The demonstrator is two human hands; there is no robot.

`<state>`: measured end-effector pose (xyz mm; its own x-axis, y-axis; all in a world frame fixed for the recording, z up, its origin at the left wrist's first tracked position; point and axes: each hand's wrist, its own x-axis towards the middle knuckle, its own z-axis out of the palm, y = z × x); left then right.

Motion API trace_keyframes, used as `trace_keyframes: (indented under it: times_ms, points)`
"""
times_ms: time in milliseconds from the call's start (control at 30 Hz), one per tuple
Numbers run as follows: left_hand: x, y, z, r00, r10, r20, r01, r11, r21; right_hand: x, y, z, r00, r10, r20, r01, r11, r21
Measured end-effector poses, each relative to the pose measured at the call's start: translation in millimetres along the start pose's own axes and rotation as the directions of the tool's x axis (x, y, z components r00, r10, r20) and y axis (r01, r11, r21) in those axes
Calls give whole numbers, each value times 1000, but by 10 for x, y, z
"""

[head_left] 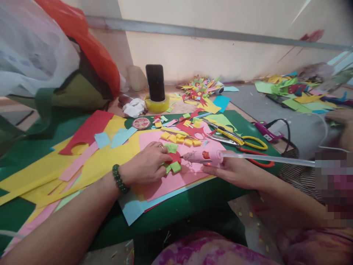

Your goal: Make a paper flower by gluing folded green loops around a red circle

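My right hand [228, 169] is closed around a pink hot glue gun [209, 157] with a long clear glue stick [264, 158] in its back end. The dark nozzle points left, close to the right edge of a small red paper piece [175, 156]. Folded green paper strips [175, 167] sit on that red piece. From the left, my left hand [149, 163] holds the red piece with bent fingers, which hide part of it. Beneath lies a pink paper sheet [160, 189]. A row of folded yellow strips [180, 139] rests just beyond.
Scissors with yellow handles [257, 142] and red handles [259, 158] lie behind my right hand. A phone [156, 82] stands in a yellow tape roll [157, 105]. Paper flowers [200, 88] are piled at the back. A purple power strip [267, 131] is at right; another person's hand [343, 121] is beyond.
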<state>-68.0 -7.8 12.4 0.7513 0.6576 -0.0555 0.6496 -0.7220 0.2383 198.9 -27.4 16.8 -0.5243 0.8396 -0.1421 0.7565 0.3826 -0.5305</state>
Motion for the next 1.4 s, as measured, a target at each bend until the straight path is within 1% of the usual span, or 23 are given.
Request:
trace_keyframes:
  times_ms: [100, 167, 233, 333, 400, 500, 733, 800, 900, 1000, 1100, 1200, 1367, 1400]
  points:
    - [-1, 64, 5, 1000, -22, -9, 22, 1000, 4, 19, -1, -35, 1000, -7, -1, 7, 1000, 9]
    - [1, 83, 0, 999, -50, -12, 50, 998, -37, 33, 1, -45, 1000, -24, -1, 24, 999, 22]
    - [2, 65, -7, 997, -78, -26, 76, 995, -69, 41, 2, -40, 1000, -23, 3, 23, 999, 23]
    - [-2, -15, -9, 996, -71, -61, 68, 996, -54, 38, -2, -17, 1000, -23, 12, 23, 1000, 18]
    - [-8, -66, -2, 997, -60, -43, 58, 997, -52, 32, -7, -4, 999, -42, 11, 42, 999, 18]
    - [-20, -89, 1, 998, -53, 24, 54, 996, -74, 21, -15, 0, 997, -73, 2, 73, 997, 21]
    - [-38, 25, -47, 996, -65, 68, 69, 997, -46, 5, -53, -11, 994, -110, 7, 109, 992, 59]
    - [-42, 46, -51, 995, -76, 71, 78, 996, -31, 9, -64, -4, 995, -102, 7, 101, 993, 63]
    - [-49, 53, -47, 995, -82, 61, 83, 996, -25, 16, -70, -2, 998, -59, -1, 59, 997, 41]
    - [-55, 47, -42, 995, -80, 52, 82, 996, -41, 28, -62, -27, 1000, -18, 23, 18, 1000, 4]
    - [-56, 43, -43, 996, -74, 58, 77, 996, -47, 65, -41, -61, 998, -17, 63, 20, 999, -49]
    - [-55, 41, -43, 996, -69, 49, 71, 996, -51, 132, -15, -78, 998, -27, 63, 34, 994, -108]
    - [-58, 38, -43, 997, -62, 37, 64, 996, -65, 201, -20, -82, 995, 49, 83, -33, 982, -185]
    - [-58, 38, -44, 997, -63, 41, 66, 996, -60, 199, -27, -83, 995, 45, 84, -29, 983, -182]
